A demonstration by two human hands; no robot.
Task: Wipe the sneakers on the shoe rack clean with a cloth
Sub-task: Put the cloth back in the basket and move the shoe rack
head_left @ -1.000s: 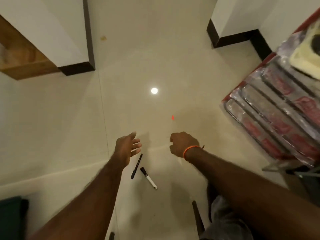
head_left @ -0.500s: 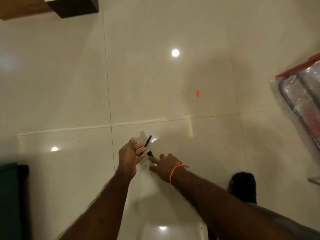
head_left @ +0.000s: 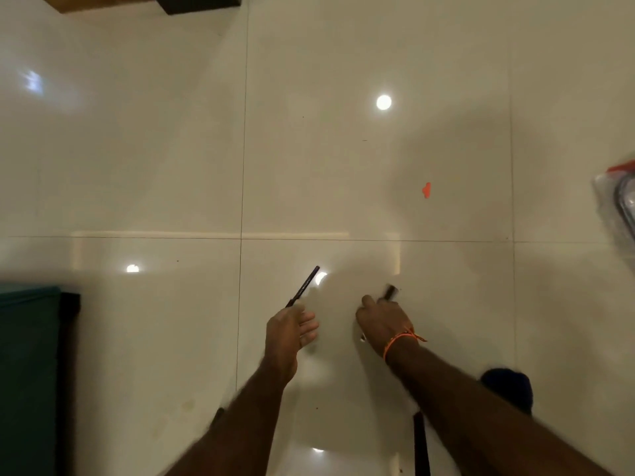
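Observation:
No sneakers, shoe rack shelf or cloth show in this view. My left hand (head_left: 292, 329) is low over the glossy white floor and holds the near end of a thin black pen (head_left: 304, 286), which points up and away to the right. My right hand (head_left: 383, 322), with an orange thread band at the wrist, grips a marker (head_left: 390, 292). Its black cap sticks out past my knuckles and is blurred. A small pale tip shows under the heel of that hand.
A dark green object (head_left: 27, 372) stands at the left edge. A plastic-wrapped red and metal item (head_left: 620, 201) pokes in at the right edge. An orange speck (head_left: 426, 190) lies on the tiles. A dark baseboard (head_left: 196, 1) sits at top; a dark blue shape (head_left: 508, 389) lies under my right arm.
The view tipped down toward the floor. Both hands dropped to the pen and marker lying there; the left took the pen, the right took the marker, and the hands moved apart.

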